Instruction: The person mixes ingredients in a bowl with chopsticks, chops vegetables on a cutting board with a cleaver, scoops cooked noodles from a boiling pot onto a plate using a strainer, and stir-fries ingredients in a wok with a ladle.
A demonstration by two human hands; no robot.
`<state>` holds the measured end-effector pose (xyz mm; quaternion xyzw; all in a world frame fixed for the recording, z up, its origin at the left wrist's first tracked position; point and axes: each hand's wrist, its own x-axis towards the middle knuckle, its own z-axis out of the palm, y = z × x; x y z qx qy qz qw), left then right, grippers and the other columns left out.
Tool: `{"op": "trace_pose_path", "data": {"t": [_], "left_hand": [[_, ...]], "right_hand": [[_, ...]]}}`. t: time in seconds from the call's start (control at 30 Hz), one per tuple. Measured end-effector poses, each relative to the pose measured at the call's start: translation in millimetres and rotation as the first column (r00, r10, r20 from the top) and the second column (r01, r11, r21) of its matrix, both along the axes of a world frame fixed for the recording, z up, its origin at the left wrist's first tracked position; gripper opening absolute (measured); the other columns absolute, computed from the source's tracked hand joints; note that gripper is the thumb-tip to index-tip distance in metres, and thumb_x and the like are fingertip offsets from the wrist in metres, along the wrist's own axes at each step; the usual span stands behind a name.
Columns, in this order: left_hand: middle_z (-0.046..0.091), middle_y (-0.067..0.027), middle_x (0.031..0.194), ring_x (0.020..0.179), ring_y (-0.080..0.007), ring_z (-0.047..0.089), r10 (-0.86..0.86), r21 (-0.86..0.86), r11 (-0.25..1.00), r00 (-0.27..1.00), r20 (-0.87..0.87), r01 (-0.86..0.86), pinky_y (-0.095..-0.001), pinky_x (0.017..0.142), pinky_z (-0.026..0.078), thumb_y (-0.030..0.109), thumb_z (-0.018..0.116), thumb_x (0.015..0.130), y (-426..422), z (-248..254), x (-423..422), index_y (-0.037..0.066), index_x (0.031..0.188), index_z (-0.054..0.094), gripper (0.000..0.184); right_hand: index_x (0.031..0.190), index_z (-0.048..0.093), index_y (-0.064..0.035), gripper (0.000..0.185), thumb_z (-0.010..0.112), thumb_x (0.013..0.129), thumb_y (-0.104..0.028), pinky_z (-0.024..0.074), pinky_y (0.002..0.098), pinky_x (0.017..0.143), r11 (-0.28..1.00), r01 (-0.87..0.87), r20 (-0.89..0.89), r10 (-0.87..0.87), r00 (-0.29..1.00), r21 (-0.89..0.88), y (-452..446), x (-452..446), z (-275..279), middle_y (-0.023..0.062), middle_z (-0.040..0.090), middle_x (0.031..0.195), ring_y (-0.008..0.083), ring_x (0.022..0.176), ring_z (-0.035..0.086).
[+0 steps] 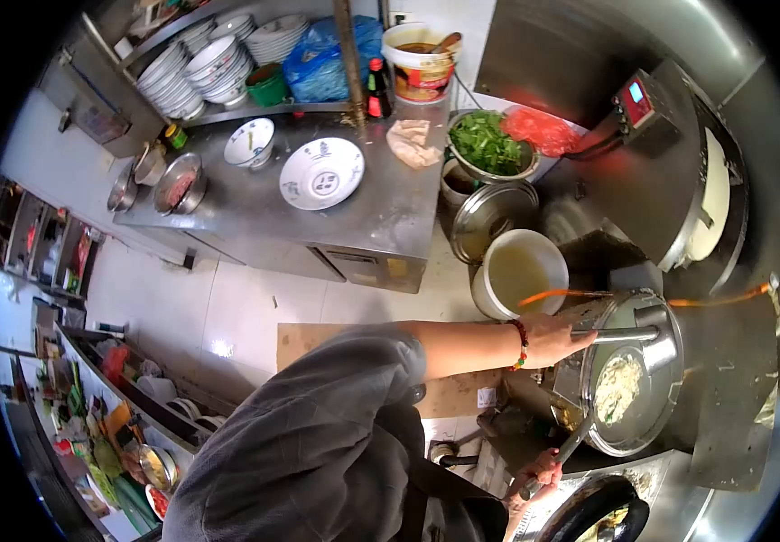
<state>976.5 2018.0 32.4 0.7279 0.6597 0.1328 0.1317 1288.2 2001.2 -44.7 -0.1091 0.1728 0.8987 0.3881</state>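
Note:
My left hand (548,340), with a beaded bracelet at its wrist, is closed around a metal-handled utensil (625,334) that reaches across the top of a large steel pot (676,361). I cannot make out the utensil's far end. Lower down, my right hand (539,474) grips the handle of a long-handled ladle (572,444), which slants up over the pot's near rim. Pale, noodle-like food (617,388) with green flecks lies at the ladle's far end, inside the pot. Close below my right hand is a dark, round-rimmed pan (602,501).
Beside the pot stands a white bucket of cloudy liquid (521,271), with a metal lid (496,217) behind it. Leafy greens (487,144) fill a bowl. An orange hose (724,296) crosses behind the pot. Bowls (322,173) and a cloth (413,144) rest on the steel counter (363,226).

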Motion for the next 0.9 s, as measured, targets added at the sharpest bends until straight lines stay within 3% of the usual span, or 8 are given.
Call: {"op": "trace_pose_path", "data": {"t": [0.33,0.37,0.43,0.6,0.63,0.73,0.8,0.9], "left_hand": [[0.056,-0.0235,0.095,0.055,-0.02,0.054,0.106,-0.074,0.992,0.994,0.015,-0.105,-0.0359,0.049,0.05,0.008,0.034,0.091,-187.3,-10.8,-104.0,0.006,0.144,0.012,0.057],[0.054,-0.0271,0.103,0.069,-0.0309,0.06,0.226,-0.1,0.973,0.952,0.206,-0.21,-0.04,0.058,0.052,0.016,0.037,0.091,-211.4,-27.7,-115.8,0.01,0.143,0.018,0.056],[0.053,-0.027,0.103,0.063,-0.0301,0.059,0.262,0.009,0.962,0.929,0.262,-0.274,-0.0402,0.054,0.05,0.022,0.04,0.091,-285.5,-53.0,-145.3,0.013,0.145,0.003,0.066],[0.057,-0.0249,0.109,0.077,-0.0345,0.062,0.549,-0.063,0.831,0.797,0.252,-0.553,-0.0408,0.064,0.051,0.001,0.055,0.076,-430.0,-6.6,-210.9,0.006,0.138,0.03,0.067],[0.06,-0.0213,0.094,0.073,-0.0303,0.061,0.454,0.261,0.798,0.827,0.332,-0.543,-0.0394,0.064,0.05,0.001,0.056,0.077,-442.3,-30.8,-227.5,0.004,0.136,0.034,0.062],[0.056,-0.0092,0.073,0.055,-0.0156,0.054,0.535,-0.016,0.726,0.55,0.641,-0.688,-0.0309,0.047,0.045,0.005,0.057,0.082,-463.9,-20.0,-255.3,0.002,0.129,0.041,0.05],[0.048,0.0006,0.065,0.043,-0.006,0.042,0.584,-0.375,0.648,0.117,0.803,-0.662,-0.0225,0.035,0.034,0.005,0.055,0.085,-466.9,-7.8,-269.5,0.003,0.114,0.049,0.029],[0.049,-0.0015,0.069,0.044,-0.006,0.043,0.478,-0.426,0.656,-0.093,0.873,-0.623,-0.0239,0.035,0.034,0.004,0.056,0.084,-464.9,-2.3,-285.0,0.001,0.12,0.045,0.038]], "right_hand": [[0.085,0.039,0.0034,0.004,0.04,0.085,-0.001,0.0356,0.021,0.043,0.988,0.092,0.053,-0.099,0.994,0.121,36.0,-11.1,-7.6,0.0033,0.037,0.067,0.0096,0.049,0.036],[0.085,0.039,0.0034,0.004,0.04,0.085,-0.001,0.0356,0.021,0.043,0.985,0.092,0.052,-0.1,0.994,0.145,24.0,-23.4,-2.0,0.0033,0.037,0.067,0.0096,0.049,0.036],[0.083,0.04,0.0002,0.003,0.039,0.086,0.001,0.0399,0.0234,0.05,0.882,-0.141,0.362,-0.036,0.931,0.449,-21.8,-39.9,10.6,0.0034,0.037,0.067,0.0108,0.053,0.039],[0.126,0.029,0.0098,0.04,0.039,0.089,-0.003,0.0368,0.0225,0.043,0.909,-0.249,0.207,0.187,0.96,0.334,-157.8,-81.7,72.3,0.0071,0.04,0.077,0.0088,0.05,0.039],[0.128,0.027,0.008,0.042,0.04,0.089,-0.002,0.0386,0.0223,0.041,0.902,-0.264,0.2,0.204,0.958,0.342,-184.8,-102.9,91.7,0.0071,0.04,0.076,0.0087,0.051,0.043],[0.127,0.028,0.0051,0.042,0.043,0.089,-0.003,0.0379,0.0221,0.037,0.867,-0.387,0.162,0.353,0.922,0.314,-234.1,-159.2,121.6,0.005,0.04,0.072,0.0074,0.048,0.043],[0.123,0.033,0.0024,0.039,0.047,0.087,-0.003,0.0351,0.022,0.034,0.824,-0.506,0.185,0.472,0.862,0.257,-250.3,-193.8,125.0,0.0027,0.039,0.067,0.0064,0.043,0.04],[0.12,0.037,0.0018,0.036,0.049,0.085,-0.001,0.0312,0.0207,0.031,0.662,-0.696,0.414,0.571,0.708,0.277,-263.9,-254.3,128.0,0.0011,0.037,0.063,0.0059,0.041,0.038]]}}
